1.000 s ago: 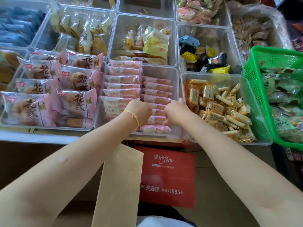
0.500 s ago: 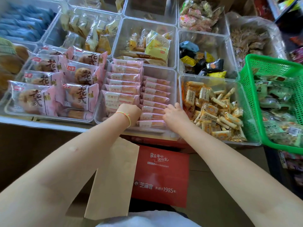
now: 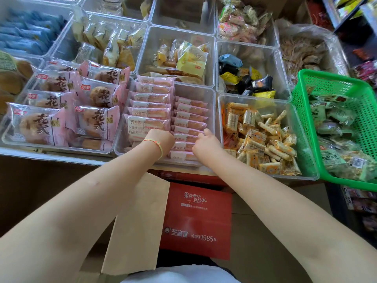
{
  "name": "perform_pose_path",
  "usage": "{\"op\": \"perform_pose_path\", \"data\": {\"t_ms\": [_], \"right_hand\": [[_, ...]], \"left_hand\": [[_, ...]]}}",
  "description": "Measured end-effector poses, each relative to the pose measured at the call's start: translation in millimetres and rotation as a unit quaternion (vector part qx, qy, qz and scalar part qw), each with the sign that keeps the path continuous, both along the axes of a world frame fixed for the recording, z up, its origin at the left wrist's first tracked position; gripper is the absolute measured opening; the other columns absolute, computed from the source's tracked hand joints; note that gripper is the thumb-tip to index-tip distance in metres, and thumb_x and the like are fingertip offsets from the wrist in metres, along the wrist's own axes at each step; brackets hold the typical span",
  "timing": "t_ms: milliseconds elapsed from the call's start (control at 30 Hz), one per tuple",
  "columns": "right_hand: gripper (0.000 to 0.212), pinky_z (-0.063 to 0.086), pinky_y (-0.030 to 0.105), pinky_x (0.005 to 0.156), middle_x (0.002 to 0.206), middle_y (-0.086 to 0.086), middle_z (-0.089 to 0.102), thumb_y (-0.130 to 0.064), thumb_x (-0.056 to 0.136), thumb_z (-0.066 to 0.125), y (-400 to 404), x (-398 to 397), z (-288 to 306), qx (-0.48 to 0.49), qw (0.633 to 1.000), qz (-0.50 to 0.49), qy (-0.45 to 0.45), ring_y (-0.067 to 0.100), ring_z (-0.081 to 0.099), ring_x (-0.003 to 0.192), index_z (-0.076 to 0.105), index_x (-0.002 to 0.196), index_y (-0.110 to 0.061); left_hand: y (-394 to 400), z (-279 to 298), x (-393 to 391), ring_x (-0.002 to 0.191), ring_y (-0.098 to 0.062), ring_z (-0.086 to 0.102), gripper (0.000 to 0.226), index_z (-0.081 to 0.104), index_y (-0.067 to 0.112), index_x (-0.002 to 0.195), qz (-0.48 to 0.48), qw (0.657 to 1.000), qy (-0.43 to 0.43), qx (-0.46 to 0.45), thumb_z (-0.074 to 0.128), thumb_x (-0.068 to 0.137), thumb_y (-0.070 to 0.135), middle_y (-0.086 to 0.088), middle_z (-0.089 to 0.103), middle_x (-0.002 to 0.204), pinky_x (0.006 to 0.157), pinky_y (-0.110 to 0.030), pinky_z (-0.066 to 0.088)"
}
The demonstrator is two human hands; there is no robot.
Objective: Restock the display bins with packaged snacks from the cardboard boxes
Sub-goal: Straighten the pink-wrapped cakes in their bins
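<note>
filling nicely, the clear bin holds two pink packet rows, its far right end bare; left hand and right hand pinch near packets.

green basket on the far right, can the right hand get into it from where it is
Probably yes. The green basket is open-topped, and only the open bin of orange snacks lies between it and the right hand, nothing standing taller.

floor: I see a plain brownish-grey surface below the display
counter: pale front edge of a display shelf runs along the left
right side: dark shelving rack holding packaged goods, blurred
light: soft, even daylight from above, I'd say
</note>
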State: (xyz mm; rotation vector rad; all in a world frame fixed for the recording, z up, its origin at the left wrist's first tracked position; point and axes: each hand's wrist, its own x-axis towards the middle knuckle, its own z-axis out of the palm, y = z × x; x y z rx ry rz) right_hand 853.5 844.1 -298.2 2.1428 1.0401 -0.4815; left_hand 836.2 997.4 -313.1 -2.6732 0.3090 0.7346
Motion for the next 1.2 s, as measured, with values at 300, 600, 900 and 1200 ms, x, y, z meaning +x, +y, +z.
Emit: {"op": "perform_pose_path", "data": {"t_ms": [300, 600, 900, 1200], "right_hand": [[0.028, 0.031, 0.037, 0.106, 0.129, 0.003, 0.06, -0.019, 0.1, 0.049, 2.5, -0.1, -17.1, 0.145, 0.985, -0.088, 0.013, 0.026, 0.047, 0.127, 0.06, 0.126, -0.02], [0.048, 0.033, 0.038, 0.11, 0.143, 0.013, 0.044, -0.015, 0.097, 0.052, 6.1, 16.9, -33.4, 0.257, 0.952, -0.164, 0.003, 0.029, 0.039, 0.135, 0.039, 0.142, -0.007], [0.064, 0.028, 0.049, 0.117, 0.16, 0.015, 0.027, -0.047, 0.102, 0.04, 20.6, 32.0, -51.4, 0.246, 0.918, -0.299, 0.086, 0.033, 0.024, 0.147, 0.029, 0.153, -0.01], [0.025, 0.044, 0.031, 0.076, 0.106, 0.002, 0.066, -0.023, 0.101, 0.045, 87.5, 65.9, -8.7, 0.59, 0.652, -0.463, 0.109, 0.02, 0.058, 0.092, 0.064, 0.115, -0.015]], "left_hand": [[-22.8, -26.2, -16.9, 0.119, -0.032, 0.051, 0.039, 0.057, 0.011, 0.126, 0.021, 0.98, -0.013, -0.196, 0.033, 0.104, 0.033, -0.014, 0.054, 0.13, 0.097, -0.044, 0.047], [-6.0, -13.8, -14.9, 0.133, -0.03, 0.041, 0.035, 0.058, 0.01, 0.126, -0.061, 0.948, -0.204, -0.237, 0.053, 0.094, 0.022, -0.013, 0.048, 0.139, 0.11, -0.04, 0.031], [54.2, -9.6, 12.3, 0.149, -0.038, -0.009, 0.107, -0.017, 0.021, 0.155, 0.149, 0.973, -0.116, -0.134, 0.045, 0.085, 0.074, -0.015, -0.015, 0.162, 0.121, -0.055, 0.001], [99.2, 15.6, 44.8, 0.151, -0.035, -0.004, 0.136, -0.017, 0.017, 0.155, 0.104, 0.993, -0.007, -0.058, 0.081, 0.069, 0.055, -0.015, -0.014, 0.163, 0.119, -0.053, 0.018]]}}
